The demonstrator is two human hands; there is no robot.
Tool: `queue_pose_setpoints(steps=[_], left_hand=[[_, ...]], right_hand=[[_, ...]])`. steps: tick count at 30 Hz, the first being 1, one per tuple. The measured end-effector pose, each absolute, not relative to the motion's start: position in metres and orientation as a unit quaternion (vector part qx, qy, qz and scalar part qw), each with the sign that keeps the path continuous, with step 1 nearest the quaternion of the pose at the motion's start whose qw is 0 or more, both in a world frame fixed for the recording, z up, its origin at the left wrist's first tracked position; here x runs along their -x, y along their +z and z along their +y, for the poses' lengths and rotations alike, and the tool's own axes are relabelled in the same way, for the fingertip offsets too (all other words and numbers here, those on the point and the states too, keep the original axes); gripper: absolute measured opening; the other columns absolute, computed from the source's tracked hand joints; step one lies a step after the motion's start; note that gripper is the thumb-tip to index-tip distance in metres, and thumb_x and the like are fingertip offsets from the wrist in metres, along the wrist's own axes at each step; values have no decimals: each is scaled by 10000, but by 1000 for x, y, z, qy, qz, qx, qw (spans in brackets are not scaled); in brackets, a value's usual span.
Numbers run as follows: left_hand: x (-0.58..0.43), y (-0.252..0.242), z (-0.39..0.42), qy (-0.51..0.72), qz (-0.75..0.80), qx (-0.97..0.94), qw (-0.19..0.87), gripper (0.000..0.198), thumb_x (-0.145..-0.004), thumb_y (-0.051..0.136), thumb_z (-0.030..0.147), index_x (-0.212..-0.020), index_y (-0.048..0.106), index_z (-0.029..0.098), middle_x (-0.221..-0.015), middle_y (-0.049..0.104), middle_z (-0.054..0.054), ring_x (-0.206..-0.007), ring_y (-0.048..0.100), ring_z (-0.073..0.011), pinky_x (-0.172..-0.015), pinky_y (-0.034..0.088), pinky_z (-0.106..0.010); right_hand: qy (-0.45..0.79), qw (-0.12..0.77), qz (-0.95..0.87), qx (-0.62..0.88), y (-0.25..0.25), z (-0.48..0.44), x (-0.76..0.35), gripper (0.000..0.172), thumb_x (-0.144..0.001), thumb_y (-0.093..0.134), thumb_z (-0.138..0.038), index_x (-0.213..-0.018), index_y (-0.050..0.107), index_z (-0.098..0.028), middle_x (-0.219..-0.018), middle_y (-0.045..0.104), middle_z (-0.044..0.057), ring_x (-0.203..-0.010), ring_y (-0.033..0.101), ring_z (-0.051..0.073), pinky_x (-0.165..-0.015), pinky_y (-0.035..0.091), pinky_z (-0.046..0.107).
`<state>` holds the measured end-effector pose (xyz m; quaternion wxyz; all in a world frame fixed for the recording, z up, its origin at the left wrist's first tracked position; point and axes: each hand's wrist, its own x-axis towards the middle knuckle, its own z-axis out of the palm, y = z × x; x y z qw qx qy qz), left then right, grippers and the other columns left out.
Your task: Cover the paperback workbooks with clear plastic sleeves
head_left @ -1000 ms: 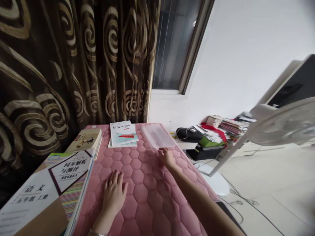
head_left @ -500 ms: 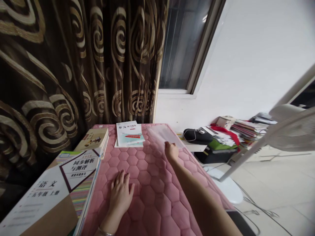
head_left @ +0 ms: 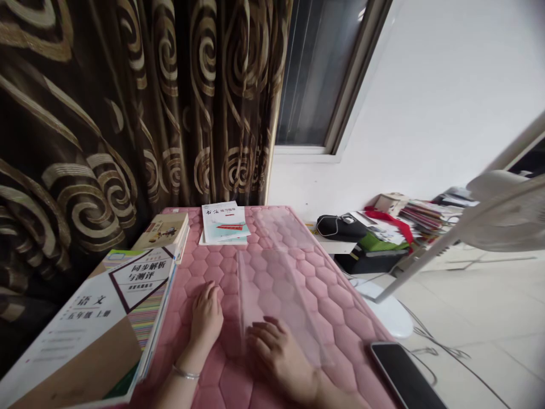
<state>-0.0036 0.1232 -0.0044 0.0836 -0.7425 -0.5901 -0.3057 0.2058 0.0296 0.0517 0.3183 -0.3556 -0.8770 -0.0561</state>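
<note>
A clear plastic sheet [head_left: 275,284] lies along the middle of the pink quilted table cover [head_left: 332,301]. My right hand [head_left: 279,355] rests on the near end of the sheet, fingers spread and pressing it down. My left hand [head_left: 206,318] lies flat on the cover just left of the sheet, fingers together and stretched out, a thin bracelet on the wrist. A second clear sheet [head_left: 283,224] stays at the far right of the table.
Stacked books [head_left: 106,307] fill the near left. A thick book [head_left: 164,232] and a light blue booklet [head_left: 223,222] lie at the far end. A black phone [head_left: 404,375] sits at the near right corner. A white fan [head_left: 489,218] and floor clutter [head_left: 383,224] stand right.
My right hand has drawn back from the far right of the table to near me, bringing a clear plastic sheet into the middle. My left hand has stayed flat on the cover.
</note>
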Motion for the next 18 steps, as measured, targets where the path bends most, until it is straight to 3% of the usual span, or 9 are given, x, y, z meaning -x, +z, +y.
queue_pose_setpoints(steps=[2,5,8,10,14,18], left_hand=[[6,-9,124,-322,-580,745,79,390,-888,363,45,-1163,627,126,-1297,632,-155,-1231,575,-239,-1010,485,-402],[8,-10,124,-329,-572,748,71,413,-851,374,11,-1166,615,127,-1296,626,-159,-1234,570,-250,-1013,491,-429],[7,-6,123,-341,-567,748,55,390,-851,380,9,-1127,624,137,-1263,636,-152,-1219,575,-251,-1016,490,-436],[6,-1,122,-353,-563,746,37,340,-871,388,34,-1072,636,152,-1214,653,-140,-1177,596,-245,-1002,500,-436],[-4,18,114,-376,-551,745,1,265,-898,404,96,-960,648,179,-1131,661,-119,-1104,617,-239,-968,516,-442],[-31,42,92,-401,-495,766,-83,241,-902,427,145,-943,656,209,-1155,647,-92,-1106,609,-214,-985,503,-416]], right_hand=[[32,291,-889,354,53,20,-200,190,-894,554,-193,-1048,655,-243,-1034,735,49,-962,663,175,-968,465,361],[153,281,-869,378,65,33,-217,272,-837,581,-256,-1094,670,-245,-1170,690,76,-1072,639,213,-937,494,352],[173,317,-737,571,72,61,-254,358,-888,468,-270,-1193,642,-200,-1222,647,129,-1059,647,234,-863,523,354],[142,285,-608,727,71,79,-279,403,-890,467,-319,-1210,629,-135,-1209,636,182,-981,671,263,-789,525,367],[167,222,-484,830,59,94,-309,409,-906,469,-424,-1162,647,-160,-1013,709,123,-881,691,245,-724,493,329],[207,308,-472,799,51,91,-312,326,-859,525,-425,-1052,679,-212,-773,714,40,-741,680,219,-664,480,304]])
